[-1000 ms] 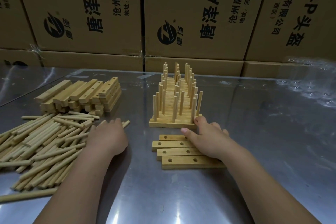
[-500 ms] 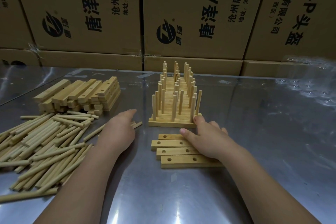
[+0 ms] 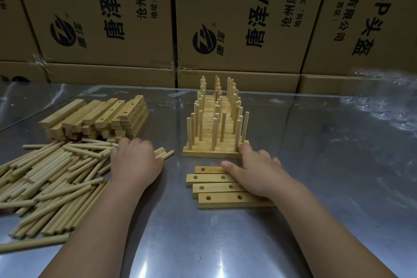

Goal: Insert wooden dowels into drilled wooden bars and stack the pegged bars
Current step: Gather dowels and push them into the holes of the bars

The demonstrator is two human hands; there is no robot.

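Several pegged bars [image 3: 212, 153] stand in a row at the table's middle, dowels upright. In front of them lie several loose drilled bars [image 3: 214, 187], flat and side by side. My right hand [image 3: 257, 174] rests palm down on their right ends, thumb on the farthest one, index fingertip touching the right end of the front pegged bar. My left hand [image 3: 135, 162] sits curled, palm down, at the right edge of the loose dowel pile [image 3: 49, 176]. It holds a few dowels [image 3: 165, 153] whose ends stick out to its right. Its fingertips are hidden.
A stack of drilled bars [image 3: 97, 119] stands at the back left behind the dowel pile. Printed cardboard boxes [image 3: 237, 18] wall off the back of the shiny metal table [image 3: 180, 244]. Clear bubble wrap [image 3: 383, 101] lies at the far right.
My left hand slid right along the dowel pile, dragging a few dowels out to the right, then drew back a little and curled. My right hand stayed on the loose bars.
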